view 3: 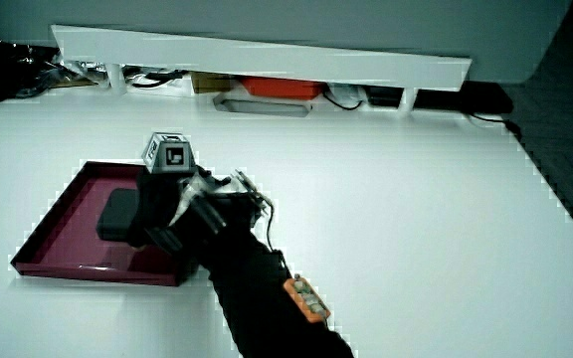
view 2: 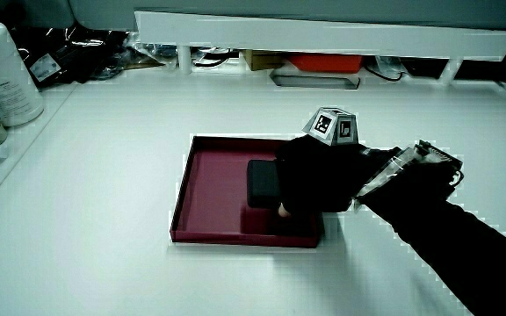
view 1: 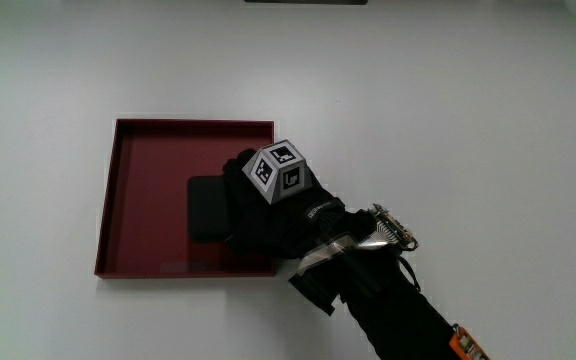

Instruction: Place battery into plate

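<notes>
A dark red square plate (view 1: 146, 165) lies on the white table, seen also in both side views (view 2: 211, 189) (view 3: 66, 234). A flat black battery (view 1: 206, 207) rests on the plate's floor, near the plate's middle (view 2: 260, 182) (view 3: 117, 215). The gloved hand (view 1: 268, 212) reaches in over the plate's rim nearest the forearm and covers one edge of the battery; its fingers are curled onto that edge (view 2: 316, 180) (view 3: 162, 214). The patterned cube (view 1: 280, 170) sits on the hand's back. The covered part of the battery is hidden.
A low white partition (view 2: 323, 35) (view 3: 267, 60) runs along the table, with cables and an orange box (view 2: 323, 61) under it. A white canister (view 2: 3, 70) stands at the table's edge in a side view.
</notes>
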{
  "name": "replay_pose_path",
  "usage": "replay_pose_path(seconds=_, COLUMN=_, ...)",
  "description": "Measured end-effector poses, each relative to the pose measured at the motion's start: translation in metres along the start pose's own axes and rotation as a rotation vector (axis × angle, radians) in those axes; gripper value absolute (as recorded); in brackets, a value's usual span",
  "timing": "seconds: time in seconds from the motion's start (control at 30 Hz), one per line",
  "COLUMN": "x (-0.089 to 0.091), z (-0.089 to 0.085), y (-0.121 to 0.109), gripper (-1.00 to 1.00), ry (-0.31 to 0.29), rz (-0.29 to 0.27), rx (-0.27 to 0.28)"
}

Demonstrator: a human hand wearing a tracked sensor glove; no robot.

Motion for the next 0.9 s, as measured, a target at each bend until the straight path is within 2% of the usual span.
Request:
replay_pose_path(seconds=0.23, x=-0.005, z=-0.016, y=0.012, gripper=0.0, ry=0.026, rz=0.002, rx=-0.024)
replay_pose_path(seconds=0.3, x=-0.005, z=-0.021, y=0.016, gripper=0.0, ry=-0.005, rz=-0.019, rx=-0.011)
replay_pose_path(seconds=0.33, x=-0.006, z=-0.023, y=0.019, gripper=0.0, ry=-0.005, rz=-0.016, rx=-0.031)
replay_pose_path(seconds=0.37, x=-0.011, z=-0.018, y=0.016, gripper=0.0, ry=-0.006, rz=-0.011, rx=-0.017)
replay_pose_path(seconds=0.47, x=-0.014, z=-0.02, y=0.016, gripper=0.0, ry=0.003, rz=0.002, rx=-0.016)
replay_pose_path(seconds=0.5, x=-0.014, z=-0.024, y=0.02, gripper=0.0, ry=-0.004, rz=0.0, rx=-0.034)
replay_pose_path(seconds=0.53, x=-0.017, z=-0.021, y=0.018, gripper=0.0, ry=-0.011, rz=0.008, rx=-0.023)
replay_pose_path(seconds=0.63, x=-0.018, z=-0.023, y=0.02, gripper=0.0, ry=-0.015, rz=-0.002, rx=-0.032)
replay_pose_path(seconds=0.67, x=-0.018, z=-0.025, y=0.022, gripper=0.0, ry=0.0, rz=0.001, rx=-0.045)
replay_pose_path(seconds=0.73, x=-0.019, z=-0.025, y=0.021, gripper=0.0, ry=-0.018, rz=-0.017, rx=-0.021)
replay_pose_path(seconds=0.77, x=-0.018, z=-0.028, y=0.024, gripper=0.0, ry=-0.021, rz=-0.018, rx=-0.045)
replay_pose_path(seconds=0.8, x=-0.02, z=-0.027, y=0.023, gripper=0.0, ry=-0.012, rz=-0.007, rx=-0.037)
replay_pose_path(seconds=0.83, x=-0.019, z=-0.028, y=0.025, gripper=0.0, ry=-0.026, rz=-0.03, rx=-0.014)
replay_pose_path(seconds=0.9, x=-0.02, z=-0.028, y=0.025, gripper=0.0, ry=-0.019, rz=-0.012, rx=-0.028)
